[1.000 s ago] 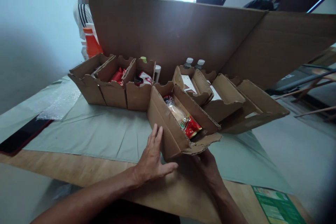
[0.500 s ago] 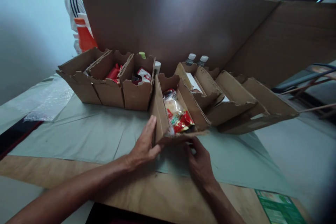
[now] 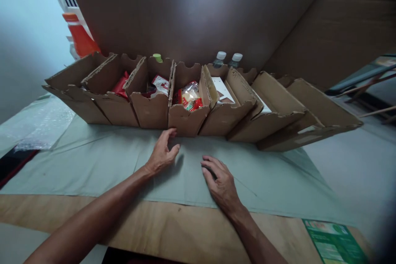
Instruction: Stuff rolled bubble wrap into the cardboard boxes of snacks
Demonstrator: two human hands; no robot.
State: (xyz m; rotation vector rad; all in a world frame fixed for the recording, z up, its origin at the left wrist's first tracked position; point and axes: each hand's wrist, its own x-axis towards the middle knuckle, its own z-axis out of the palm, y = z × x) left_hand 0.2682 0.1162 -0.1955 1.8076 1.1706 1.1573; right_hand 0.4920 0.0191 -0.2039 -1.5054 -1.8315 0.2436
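A row of open cardboard boxes stands across the cloth. The middle cardboard box [image 3: 186, 121] holds snack packets [image 3: 190, 95] in clear and red wrapping. Just in front of that box's lower left corner is my left hand [image 3: 162, 152], fingers apart and holding nothing; whether a fingertip touches the cardboard I cannot tell. My right hand [image 3: 220, 181] rests lower and to the right over the cloth, empty, its fingers loosely curved with a gap to the thumb. To the left, one box [image 3: 150, 111] has a white-and-red packet [image 3: 160, 86], and another holds a red packet [image 3: 121, 86].
Right of the middle, a box holds a white card [image 3: 222, 90], and further boxes lean rightward. White-capped bottles [image 3: 235, 60] and an orange bottle [image 3: 81, 37] stand behind the row. Bubble wrap [image 3: 46, 121] lies at left, a green printed sheet [image 3: 334, 241] at front right.
The middle box, tilted and pulled forward before, now stands back in line with the row. Both hands have come off it, and the view has tipped downward.
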